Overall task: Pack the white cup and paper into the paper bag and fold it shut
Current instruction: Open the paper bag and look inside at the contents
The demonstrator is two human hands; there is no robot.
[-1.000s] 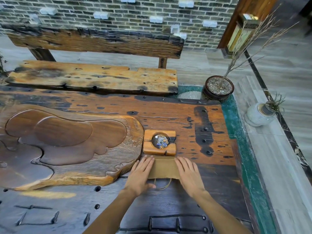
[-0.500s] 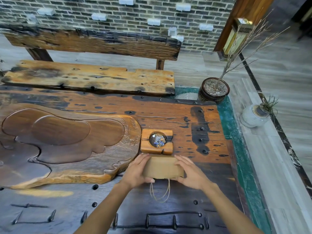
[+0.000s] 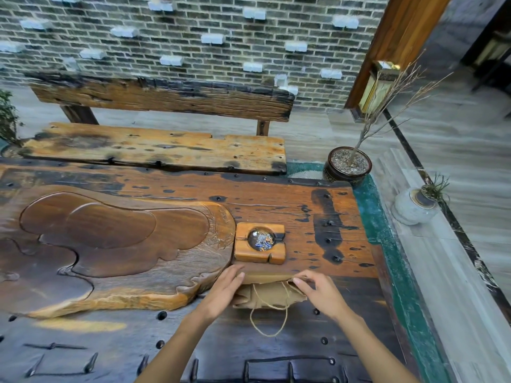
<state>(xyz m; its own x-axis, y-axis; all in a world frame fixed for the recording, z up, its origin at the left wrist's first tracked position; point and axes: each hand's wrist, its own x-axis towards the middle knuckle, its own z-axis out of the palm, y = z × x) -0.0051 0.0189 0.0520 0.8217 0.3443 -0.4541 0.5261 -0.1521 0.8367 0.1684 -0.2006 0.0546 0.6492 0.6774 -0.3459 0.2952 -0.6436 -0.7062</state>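
Hands folding paper bag on wooden table

We see two bare forearms reaching forward over a dark, weathered wooden table (image 3: 318, 217). Between the hands lies a brown paper bag (image 3: 269, 295), flat on the table near its front right part, with a twine handle (image 3: 266, 322) looping out toward the viewer. The left hand (image 3: 224, 293) rests along the bag's left side, fingers held together and laid on its upper left corner. The right hand (image 3: 318, 293) is at the bag's upper right corner, thumb and fingertips pinching the top edge of the paper. The top strip of the bag stretches between the two hands and appears folded over. We cannot see a cup or any loose paper; what is inside the bag is hidden.

Just beyond the bag sits a small square wooden block (image 3: 260, 243) with a round hollow holding something shiny. To the left lies a large carved wooden tray (image 3: 110, 239). A wooden bench (image 3: 154, 147) stands behind the table.
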